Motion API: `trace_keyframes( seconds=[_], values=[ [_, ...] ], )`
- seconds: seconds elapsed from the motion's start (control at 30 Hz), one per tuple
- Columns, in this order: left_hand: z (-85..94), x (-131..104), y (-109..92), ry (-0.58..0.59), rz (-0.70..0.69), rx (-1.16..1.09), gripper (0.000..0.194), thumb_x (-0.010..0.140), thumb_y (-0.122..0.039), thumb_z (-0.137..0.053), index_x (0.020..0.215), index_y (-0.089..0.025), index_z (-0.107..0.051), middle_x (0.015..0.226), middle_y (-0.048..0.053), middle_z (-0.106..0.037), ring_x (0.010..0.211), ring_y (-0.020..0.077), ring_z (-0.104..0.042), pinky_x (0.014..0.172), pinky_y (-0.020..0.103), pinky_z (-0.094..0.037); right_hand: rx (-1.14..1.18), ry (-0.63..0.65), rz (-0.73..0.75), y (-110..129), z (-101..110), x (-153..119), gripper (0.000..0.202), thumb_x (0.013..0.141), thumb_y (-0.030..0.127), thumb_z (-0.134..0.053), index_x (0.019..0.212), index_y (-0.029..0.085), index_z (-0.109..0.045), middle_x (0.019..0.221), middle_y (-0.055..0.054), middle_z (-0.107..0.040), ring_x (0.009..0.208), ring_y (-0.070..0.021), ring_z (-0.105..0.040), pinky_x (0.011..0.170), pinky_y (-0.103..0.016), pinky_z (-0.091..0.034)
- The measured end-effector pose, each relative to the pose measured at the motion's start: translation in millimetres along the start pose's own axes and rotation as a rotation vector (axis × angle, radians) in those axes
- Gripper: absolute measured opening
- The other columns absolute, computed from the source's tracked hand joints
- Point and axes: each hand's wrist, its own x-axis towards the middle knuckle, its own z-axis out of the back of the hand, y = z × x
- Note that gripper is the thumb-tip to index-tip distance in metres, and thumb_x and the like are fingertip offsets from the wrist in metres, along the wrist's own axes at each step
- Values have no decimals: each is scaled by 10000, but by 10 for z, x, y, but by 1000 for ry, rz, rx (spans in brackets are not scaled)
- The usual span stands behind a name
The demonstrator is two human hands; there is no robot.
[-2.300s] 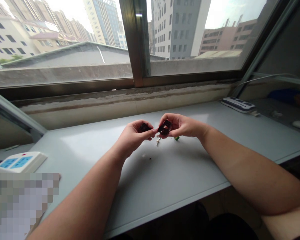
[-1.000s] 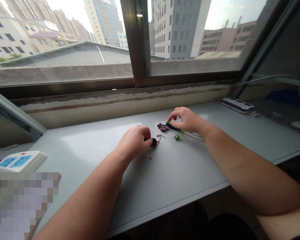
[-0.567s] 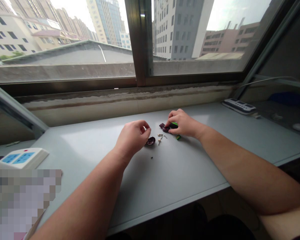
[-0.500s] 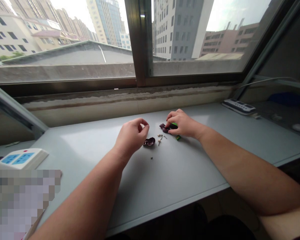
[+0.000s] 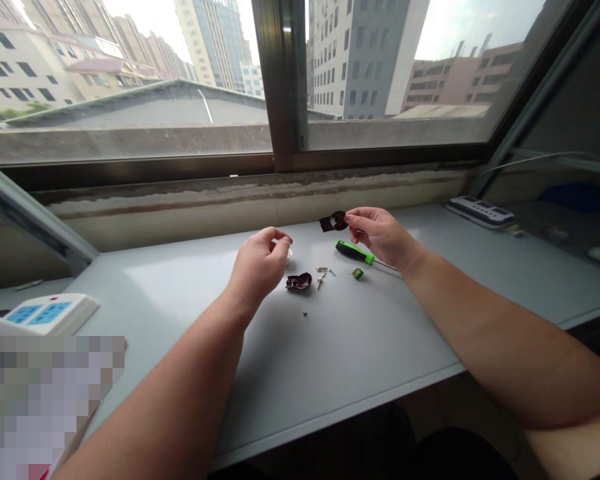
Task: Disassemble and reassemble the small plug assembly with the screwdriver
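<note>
Pinched between the fingertips of my right hand (image 5: pixel 375 232) is a dark part with a round opening (image 5: pixel 338 221), raised above the table. Below it lies a green and black screwdriver (image 5: pixel 355 252), its shaft passing under my right wrist. My left hand (image 5: pixel 266 257) has thumb and forefinger together; what they hold, if anything, is too small to name. A white round item (image 5: pixel 289 254) shows partly behind its fingers. Near it sits a dark hollow shell (image 5: pixel 299 281). Small metal pieces (image 5: pixel 322 275), a green block (image 5: pixel 357 273) and a tiny screw (image 5: pixel 305 313) lie on the table.
The grey table (image 5: pixel 300 400) runs along a window. A white socket block with blue panels (image 5: pixel 50 311) is at the left, beside a pixelated area. At the back right lies a power strip (image 5: pixel 480 212). Metal frame bars slant up at both sides.
My right hand has lifted the dark part up off the table, uncovering the screwdriver. My left hand has shifted slightly up and left, and more of the dark shell shows.
</note>
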Motion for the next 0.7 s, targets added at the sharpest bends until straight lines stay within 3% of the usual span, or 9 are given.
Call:
trace_keyframes(
  seconds=[0.2, 0.37, 0.43, 0.53, 0.7],
  values=[
    [-25, -30, -37, 65, -16, -120, 264, 909, -395, -592, 940, -174, -732, 728, 23, -655, 602, 146, -516, 573, 280, -383, 184, 118, -103, 55, -87, -81, 336, 702, 424, -923, 822, 172, -737, 657, 19, -586, 593, -94, -504, 571, -251, -447],
    [-74, -123, -124, 341, 37, -412, 430, 886, -471, -679, 1223, -204, -697, 935, 32, -681, 560, 103, -559, 516, 241, -453, 200, 286, -173, 17, -141, -119, 335, 717, 414, -922, 790, 156, -722, 656, 6, -625, 571, -87, -562, 558, -228, -471],
    [-96, -151, -142, 401, 50, -456, 481, 867, -506, -720, 1222, -184, -683, 978, 60, -706, 589, 119, -619, 508, 240, -470, 208, 337, -198, 6, -149, -125, 341, 723, 411, -921, 792, 146, -717, 668, -1, -643, 578, -87, -584, 565, -221, -505],
    [-118, -170, -154, 448, 45, -496, 487, 842, -534, -766, 1138, -155, -693, 879, 63, -718, 655, 151, -669, 546, 240, -504, 231, 409, -268, 9, -147, -139, 344, 718, 383, -931, 814, 140, -707, 718, -18, -685, 631, -106, -660, 620, -233, -585],
    [-125, -168, -156, 463, 78, -565, 449, 810, -508, -816, 1031, -140, -686, 773, 41, -707, 651, 143, -672, 608, 246, -528, 300, 470, -350, 37, -133, -166, 337, 730, 320, -931, 895, 141, -698, 778, -22, -715, 685, -121, -720, 732, -274, -658]
  ],
)
